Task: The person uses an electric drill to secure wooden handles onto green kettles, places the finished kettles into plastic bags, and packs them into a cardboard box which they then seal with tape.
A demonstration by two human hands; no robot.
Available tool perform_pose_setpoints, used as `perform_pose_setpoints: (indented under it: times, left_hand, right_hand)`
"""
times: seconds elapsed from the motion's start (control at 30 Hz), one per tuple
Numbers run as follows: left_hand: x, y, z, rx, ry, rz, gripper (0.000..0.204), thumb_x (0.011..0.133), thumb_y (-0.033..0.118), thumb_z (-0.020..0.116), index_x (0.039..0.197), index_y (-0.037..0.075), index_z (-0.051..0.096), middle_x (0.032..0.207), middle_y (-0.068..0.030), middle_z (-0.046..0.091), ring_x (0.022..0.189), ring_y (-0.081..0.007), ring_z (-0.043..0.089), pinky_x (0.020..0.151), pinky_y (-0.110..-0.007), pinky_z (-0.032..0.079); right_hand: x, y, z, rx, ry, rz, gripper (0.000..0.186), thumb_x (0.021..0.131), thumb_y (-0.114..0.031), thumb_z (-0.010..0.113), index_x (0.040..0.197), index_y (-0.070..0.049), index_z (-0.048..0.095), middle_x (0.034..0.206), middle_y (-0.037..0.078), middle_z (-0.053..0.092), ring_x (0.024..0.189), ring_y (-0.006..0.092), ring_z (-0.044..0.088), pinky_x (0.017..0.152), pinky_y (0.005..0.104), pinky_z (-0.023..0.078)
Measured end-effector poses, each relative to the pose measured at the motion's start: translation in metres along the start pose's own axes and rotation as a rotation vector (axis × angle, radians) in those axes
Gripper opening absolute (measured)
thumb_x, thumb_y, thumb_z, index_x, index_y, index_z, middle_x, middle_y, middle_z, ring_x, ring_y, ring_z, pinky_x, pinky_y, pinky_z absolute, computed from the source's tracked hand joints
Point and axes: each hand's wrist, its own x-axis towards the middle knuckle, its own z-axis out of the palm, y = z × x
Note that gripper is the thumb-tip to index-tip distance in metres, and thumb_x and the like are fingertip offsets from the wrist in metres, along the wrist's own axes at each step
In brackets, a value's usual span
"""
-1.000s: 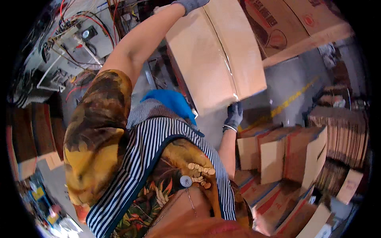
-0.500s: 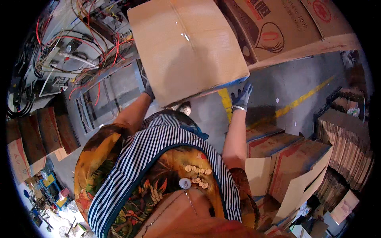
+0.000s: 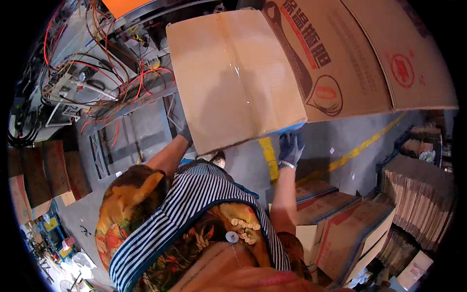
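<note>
A plain tan cardboard box [image 3: 238,87], with clear tape along the seam of its top, stands raised in front of me. My left hand [image 3: 185,132], in a dark glove, is at its near left side; the fingers are hidden behind the cardboard. At the near right corner is my right hand [image 3: 291,148], in a grey-blue glove. Its fingers are stretched up, with the tips at the blue strip [image 3: 287,128] along the lower edge. Against the box's right side lies a large printed brown carton [image 3: 355,63], its panels reaching far to the right.
A machine with red and black cables [image 3: 112,73] fills the far left. Stacked flat cardboard [image 3: 418,187] stands at the right, with folded cartons [image 3: 350,228] nearby. More cartons [image 3: 44,170] are at the left. A yellow line [image 3: 360,153] crosses the grey floor.
My right hand has come in from spread fingers to the box's near right edge. The box sits lower in view, and the printed carton extends further toward me alongside it.
</note>
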Motion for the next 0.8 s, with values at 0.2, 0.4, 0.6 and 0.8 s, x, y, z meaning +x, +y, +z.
perform_pose_setpoints:
  times: [0.2,0.4,0.6,0.8]
  left_hand:
    - [-0.006,-0.029,-0.010,0.059,0.057,-0.041,0.060,0.095,0.059,0.051,0.122,0.007,0.063,0.106,-0.0093,0.071,0.091,-0.0258,0.066,0.077,-0.041,0.052]
    - [0.001,-0.051,-0.003,0.223,0.019,-0.070,0.059,0.096,0.058,0.051,0.123,0.007,0.063,0.107,-0.0099,0.071,0.092,-0.0262,0.066,0.078,-0.041,0.051]
    - [0.003,-0.079,-0.016,0.437,0.002,-0.114,0.058,0.096,0.056,0.052,0.123,0.006,0.063,0.107,-0.0106,0.071,0.093,-0.0265,0.066,0.079,-0.041,0.051]
    - [-0.020,-0.073,-0.056,0.717,0.016,-0.131,0.057,0.097,0.054,0.053,0.123,0.005,0.062,0.108,-0.0113,0.071,0.095,-0.0269,0.066,0.080,-0.041,0.051]
  right_hand:
    - [-0.029,0.058,0.047,0.168,0.116,0.637,0.086,0.080,-0.087,0.043,0.137,-0.024,0.053,0.136,0.009,0.057,0.117,0.0355,0.058,0.098,0.0600,0.046]
    - [-0.037,0.051,-0.017,0.233,0.043,0.620,0.061,0.086,-0.081,0.040,0.088,-0.022,0.057,0.078,0.002,0.055,0.072,0.0243,0.051,0.063,0.0424,0.043]
    - [-0.100,0.035,-0.078,-0.530,0.188,0.130,0.047,0.092,-0.051,0.063,0.110,-0.008,0.061,0.090,0.013,0.066,0.079,0.0296,0.063,0.073,0.0391,0.052]
    - [-0.244,-0.247,-0.176,-1.819,0.806,-1.031,0.034,0.073,-0.019,0.071,0.103,-0.007,0.061,0.100,0.014,0.060,0.096,0.0353,0.058,0.085,0.0464,0.047]
